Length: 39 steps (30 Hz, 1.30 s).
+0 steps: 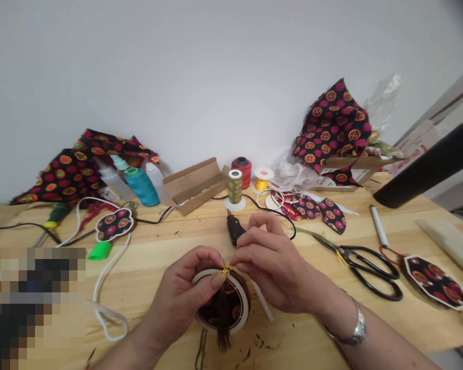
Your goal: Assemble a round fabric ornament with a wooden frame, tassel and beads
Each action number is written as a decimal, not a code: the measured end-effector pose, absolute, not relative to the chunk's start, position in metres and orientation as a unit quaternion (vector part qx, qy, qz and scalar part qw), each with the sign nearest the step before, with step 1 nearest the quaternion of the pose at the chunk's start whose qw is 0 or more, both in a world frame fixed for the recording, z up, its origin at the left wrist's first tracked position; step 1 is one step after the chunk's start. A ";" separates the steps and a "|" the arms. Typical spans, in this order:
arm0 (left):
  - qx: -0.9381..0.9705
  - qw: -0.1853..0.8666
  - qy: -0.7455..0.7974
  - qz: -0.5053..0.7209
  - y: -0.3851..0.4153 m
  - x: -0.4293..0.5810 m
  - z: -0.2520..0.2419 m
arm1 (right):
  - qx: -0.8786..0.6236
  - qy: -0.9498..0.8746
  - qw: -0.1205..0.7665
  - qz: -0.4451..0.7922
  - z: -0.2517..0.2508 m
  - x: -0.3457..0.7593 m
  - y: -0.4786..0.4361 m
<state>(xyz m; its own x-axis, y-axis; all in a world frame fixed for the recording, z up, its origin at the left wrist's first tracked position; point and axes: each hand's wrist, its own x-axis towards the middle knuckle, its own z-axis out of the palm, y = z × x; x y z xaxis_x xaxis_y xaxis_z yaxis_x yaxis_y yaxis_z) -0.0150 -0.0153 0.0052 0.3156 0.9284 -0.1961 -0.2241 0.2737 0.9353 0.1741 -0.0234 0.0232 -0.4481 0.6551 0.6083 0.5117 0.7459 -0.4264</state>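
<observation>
My left hand [191,288] grips a round fabric-covered piece [239,313] with a white rim, dark with red and orange motifs. A dark tassel [223,324] hangs across its face and past its lower edge. At the top of the rim a yellow cord [227,269] is knotted, and my left thumb presses just beside it. My right hand [272,262] pinches the yellow cord between thumb and forefinger, its other fingers curled. Just behind the right fingers lies a black hot-glue-gun-like tool [234,228] with a pointed tip.
Black-handled scissors [370,264] and an octagonal fabric piece [435,281] lie to the right. Thread spools [235,187], a cardboard box [196,186] and bottles [142,187] stand along the wall. A white cable [110,267] and a flower-shaped fabric piece [114,224] are at left.
</observation>
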 end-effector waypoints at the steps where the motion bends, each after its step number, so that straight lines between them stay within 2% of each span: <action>1: 0.431 0.687 0.409 0.418 -0.015 -0.015 0.005 | -0.347 -0.843 0.399 0.095 0.022 0.174 -0.023; 14: 0.425 0.687 0.410 0.424 -0.016 -0.018 0.004 | -0.347 -0.770 0.513 0.155 0.013 0.173 -0.012; 25: 0.416 0.740 0.359 0.389 -0.013 -0.021 0.001 | -0.331 -0.783 0.508 0.139 0.013 0.169 -0.014; 39: 0.431 0.723 0.369 0.394 -0.014 -0.020 0.002 | -0.328 -0.792 0.498 0.135 0.013 0.169 -0.015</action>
<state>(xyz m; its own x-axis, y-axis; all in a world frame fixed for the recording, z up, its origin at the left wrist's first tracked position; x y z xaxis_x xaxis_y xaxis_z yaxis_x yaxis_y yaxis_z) -0.0195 -0.0135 0.0015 0.4170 0.8879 -0.1942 -0.2504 0.3176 0.9145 0.1688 -0.0150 0.0134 -0.2897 0.6538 0.6990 0.3844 0.7483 -0.5406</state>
